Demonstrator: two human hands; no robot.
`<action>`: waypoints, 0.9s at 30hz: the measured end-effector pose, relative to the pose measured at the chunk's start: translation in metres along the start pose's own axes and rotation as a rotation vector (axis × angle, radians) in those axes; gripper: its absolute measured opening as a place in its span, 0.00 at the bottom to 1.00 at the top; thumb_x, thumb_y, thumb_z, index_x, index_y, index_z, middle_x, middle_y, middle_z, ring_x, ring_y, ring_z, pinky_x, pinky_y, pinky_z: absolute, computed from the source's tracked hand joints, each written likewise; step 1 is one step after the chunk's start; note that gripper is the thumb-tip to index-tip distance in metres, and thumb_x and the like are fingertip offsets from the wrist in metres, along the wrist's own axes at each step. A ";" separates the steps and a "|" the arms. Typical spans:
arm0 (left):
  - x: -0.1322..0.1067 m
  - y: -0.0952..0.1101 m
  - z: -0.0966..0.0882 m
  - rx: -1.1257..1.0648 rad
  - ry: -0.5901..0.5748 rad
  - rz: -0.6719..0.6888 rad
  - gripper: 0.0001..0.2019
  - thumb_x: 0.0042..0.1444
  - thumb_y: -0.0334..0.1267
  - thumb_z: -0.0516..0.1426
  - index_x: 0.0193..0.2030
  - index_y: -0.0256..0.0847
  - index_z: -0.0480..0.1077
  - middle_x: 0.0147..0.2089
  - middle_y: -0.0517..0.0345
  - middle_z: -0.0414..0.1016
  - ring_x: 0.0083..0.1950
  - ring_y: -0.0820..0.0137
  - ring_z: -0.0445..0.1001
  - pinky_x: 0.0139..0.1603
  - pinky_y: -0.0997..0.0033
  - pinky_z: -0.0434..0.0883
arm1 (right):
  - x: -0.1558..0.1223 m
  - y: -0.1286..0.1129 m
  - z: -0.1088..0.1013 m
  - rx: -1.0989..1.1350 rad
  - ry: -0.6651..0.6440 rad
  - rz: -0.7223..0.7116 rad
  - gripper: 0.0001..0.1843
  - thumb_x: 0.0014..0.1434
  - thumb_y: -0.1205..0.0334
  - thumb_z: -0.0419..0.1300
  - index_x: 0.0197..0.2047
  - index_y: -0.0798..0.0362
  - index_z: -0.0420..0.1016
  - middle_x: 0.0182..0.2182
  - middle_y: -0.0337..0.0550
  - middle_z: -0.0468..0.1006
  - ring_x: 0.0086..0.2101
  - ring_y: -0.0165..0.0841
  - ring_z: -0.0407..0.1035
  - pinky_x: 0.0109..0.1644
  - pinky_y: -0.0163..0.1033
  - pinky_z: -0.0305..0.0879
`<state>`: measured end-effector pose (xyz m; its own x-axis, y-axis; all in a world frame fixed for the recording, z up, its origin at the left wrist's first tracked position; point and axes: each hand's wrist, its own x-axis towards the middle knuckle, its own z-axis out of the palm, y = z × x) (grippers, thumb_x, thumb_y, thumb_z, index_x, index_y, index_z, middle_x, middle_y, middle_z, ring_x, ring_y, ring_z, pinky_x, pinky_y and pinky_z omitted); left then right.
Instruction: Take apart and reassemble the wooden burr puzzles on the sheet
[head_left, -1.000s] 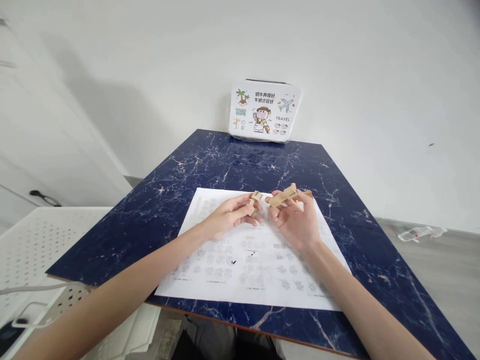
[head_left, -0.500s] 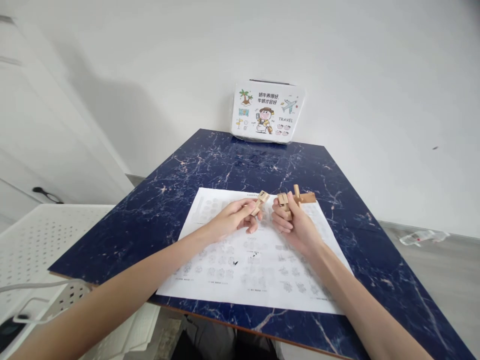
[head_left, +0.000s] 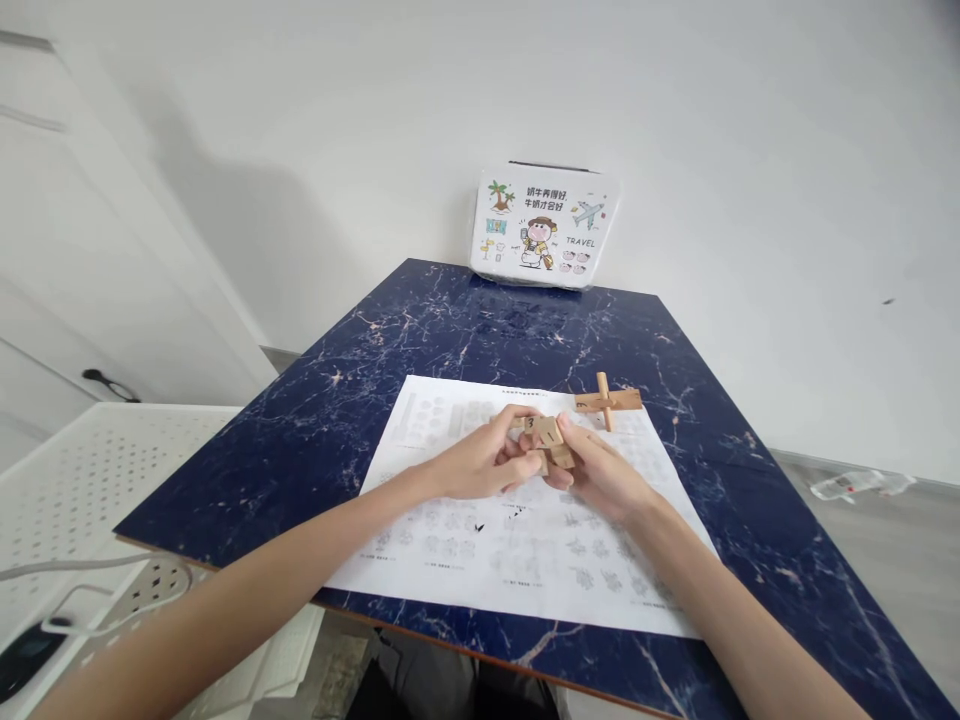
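Observation:
My left hand (head_left: 476, 462) is closed on a wooden puzzle block marked 3 (head_left: 531, 423). Pressed up against it is a second notched block marked 1 (head_left: 550, 432), gripped by the thumb and fingers of my right hand (head_left: 604, 475). Fingers cover much of both blocks, so I cannot tell whether they interlock. Beyond my right hand, a flat wooden piece (head_left: 628, 399) and a round wooden rod (head_left: 602, 383) lie crossed at the sheet's top right. Under both hands is a white printed sheet (head_left: 435, 585) with grey diagrams.
The dark blue marbled table (head_left: 360, 370) ends at a wall. A white cartoon-printed case (head_left: 510, 250) leans there at the back. To the left stands a white perforated shelf (head_left: 75, 480) with a cable (head_left: 82, 570). Clear plastic packaging (head_left: 859, 487) lies on the floor at right.
My hands have come together, bringing the block marked 3 against the block marked 1. The crossed pieces are now in full view past my right hand. The view has shifted slightly.

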<state>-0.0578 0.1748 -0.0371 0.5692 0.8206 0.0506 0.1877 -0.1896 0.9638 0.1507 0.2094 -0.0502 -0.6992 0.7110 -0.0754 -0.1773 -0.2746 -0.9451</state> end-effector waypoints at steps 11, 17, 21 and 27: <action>-0.001 0.005 0.002 0.386 0.320 0.150 0.15 0.66 0.52 0.60 0.48 0.43 0.73 0.27 0.63 0.70 0.26 0.73 0.64 0.30 0.72 0.61 | 0.002 -0.002 0.010 -0.118 -0.020 -0.015 0.26 0.66 0.36 0.61 0.31 0.51 0.73 0.25 0.36 0.63 0.25 0.29 0.53 0.28 0.36 0.54; 0.006 0.011 -0.001 0.049 0.461 0.102 0.15 0.68 0.51 0.58 0.41 0.40 0.69 0.37 0.57 0.74 0.34 0.71 0.71 0.35 0.72 0.66 | 0.005 0.001 0.007 -0.112 0.095 -0.109 0.27 0.68 0.34 0.56 0.38 0.51 0.76 0.27 0.36 0.64 0.25 0.29 0.57 0.29 0.37 0.56; 0.008 0.012 -0.006 -0.085 0.434 0.054 0.17 0.67 0.52 0.58 0.37 0.40 0.66 0.31 0.62 0.68 0.29 0.74 0.65 0.32 0.73 0.63 | 0.008 0.004 0.007 -0.118 0.147 -0.130 0.24 0.67 0.36 0.60 0.41 0.51 0.77 0.29 0.37 0.66 0.25 0.29 0.60 0.28 0.37 0.58; 0.007 0.004 -0.006 -0.008 0.403 0.013 0.18 0.65 0.52 0.61 0.35 0.41 0.63 0.30 0.63 0.67 0.30 0.75 0.64 0.32 0.73 0.62 | 0.009 0.005 0.009 -0.132 0.301 -0.177 0.27 0.66 0.35 0.60 0.34 0.51 0.76 0.26 0.38 0.67 0.25 0.29 0.60 0.28 0.36 0.58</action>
<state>-0.0578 0.1836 -0.0315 0.2119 0.9641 0.1602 0.1751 -0.1988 0.9643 0.1374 0.2088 -0.0531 -0.4271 0.9040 0.0216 -0.1727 -0.0581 -0.9833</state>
